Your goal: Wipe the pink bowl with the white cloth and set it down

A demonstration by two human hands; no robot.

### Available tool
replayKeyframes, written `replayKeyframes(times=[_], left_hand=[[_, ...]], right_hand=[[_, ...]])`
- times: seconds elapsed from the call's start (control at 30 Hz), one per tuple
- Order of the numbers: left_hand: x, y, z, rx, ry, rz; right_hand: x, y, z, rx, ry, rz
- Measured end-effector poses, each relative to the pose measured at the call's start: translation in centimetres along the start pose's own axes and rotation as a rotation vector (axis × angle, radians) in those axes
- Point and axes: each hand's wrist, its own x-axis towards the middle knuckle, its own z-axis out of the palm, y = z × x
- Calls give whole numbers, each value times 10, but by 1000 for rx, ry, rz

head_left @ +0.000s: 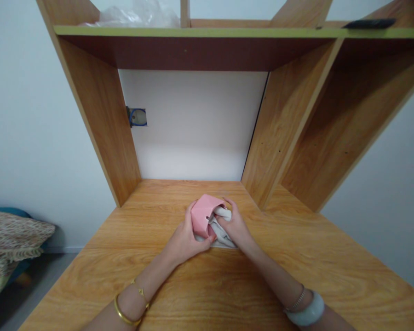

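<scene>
A pink faceted container is tipped on its side above the wooden desk, its opening facing right. My left hand is wrapped round its left and lower side, the thumb at the lower rim. A light grey cloth hangs partly out of the opening. My right hand is closed on that cloth at the mouth, with some fingers reaching to the rim. The inside of the container is mostly hidden by the cloth and my right fingers.
The wooden desk runs under both arms. Upright panels and a shelf frame the back. On the shelf lie a clear plastic bag and a dark flat object. A patterned cloth covers something at the left.
</scene>
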Motion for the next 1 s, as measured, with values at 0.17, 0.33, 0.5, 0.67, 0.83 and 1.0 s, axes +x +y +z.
replayKeyframes(times=[0.17, 0.33, 0.5, 0.67, 0.83, 1.0], left_hand=[[-1, 1, 1, 63, -42, -64], [-2, -3, -1, 67, -53, -58], [-3, -5, -2, 70, -68, -88], [-1, -8, -3, 56, -76, -51], [0, -11, -3, 8, -46, 10], [-1, -12, -1, 43, -56, -26]], right_hand=[[1, -9, -12, -242, 21, 32], [-4, -9, -11, -321, -5, 18], [-5, -1, -7, -315, -20, 7], [-5, -2, -8, -319, -27, 10], [-8, -11, -9, -304, -15, 15], [-12, -19, -12, -434, 52, -91]])
